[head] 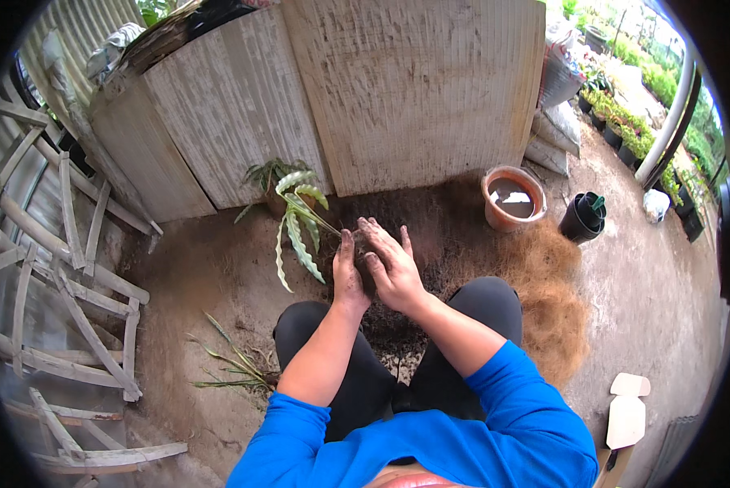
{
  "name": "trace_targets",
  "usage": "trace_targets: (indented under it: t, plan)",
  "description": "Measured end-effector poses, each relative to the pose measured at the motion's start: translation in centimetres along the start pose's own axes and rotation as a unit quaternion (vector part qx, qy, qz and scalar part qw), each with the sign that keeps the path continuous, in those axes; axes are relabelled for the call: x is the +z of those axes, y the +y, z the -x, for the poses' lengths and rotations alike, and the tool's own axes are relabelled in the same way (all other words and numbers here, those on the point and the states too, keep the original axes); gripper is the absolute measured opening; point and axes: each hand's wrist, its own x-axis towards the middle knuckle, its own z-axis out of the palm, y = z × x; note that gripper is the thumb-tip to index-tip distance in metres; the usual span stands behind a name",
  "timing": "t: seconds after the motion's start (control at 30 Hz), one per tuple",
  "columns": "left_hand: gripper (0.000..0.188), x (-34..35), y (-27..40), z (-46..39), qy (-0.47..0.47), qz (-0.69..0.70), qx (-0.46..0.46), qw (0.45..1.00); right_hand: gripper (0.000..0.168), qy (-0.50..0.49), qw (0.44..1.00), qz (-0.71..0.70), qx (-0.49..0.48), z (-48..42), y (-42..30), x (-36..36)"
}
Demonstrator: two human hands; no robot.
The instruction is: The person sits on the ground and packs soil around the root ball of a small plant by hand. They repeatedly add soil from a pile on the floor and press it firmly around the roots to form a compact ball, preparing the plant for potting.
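Between my cupped, soil-covered hands sits the dark root ball point(363, 262) of a plant with long, wavy-edged pale green leaves point(299, 235), its stems leaning out to the left. My left hand point(348, 274) presses the ball from the left, thumb up. My right hand point(392, 268) lies against it from the right, fingers spread over its top. Dark loose soil point(395, 326) covers the floor beneath. Behind the leaves stands a potted plant with darker leaves point(274, 174), touching the boards. Narrow-leaved cuttings point(240, 366) lie on the floor at the left.
An orange bucket of murky water point(504, 216) and stacked black nursery pots point(578, 229) stand at the right, near brown coconut fibre point(551, 293). Wooden boards point(413, 91) wall off the far side. A bamboo frame point(66, 293) stands left; filled sacks point(557, 128) lean far right.
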Motion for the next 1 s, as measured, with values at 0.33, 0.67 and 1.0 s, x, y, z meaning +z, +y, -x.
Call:
trace_targets:
  t: [0.33, 0.67, 1.0]
  plan:
    - [0.045, -1.1, -1.0, 0.7, -0.006, -0.007, 0.005, 1.0, 0.037, 0.036, 0.993, 0.094, -0.07, 1.2, 0.1, 1.4]
    - [0.051, -0.4, 2.1, 0.6, -0.007, 0.154, -0.061, 0.986, 0.039, 0.046, 0.998, -0.036, -0.007, -1.0, -1.5, -2.6]
    - [0.05, -0.5, 1.8, 0.2, 0.029, 0.103, -0.01, 0.994, 0.032, 0.035, 0.998, 0.021, -0.042, 0.4, -1.1, -2.4]
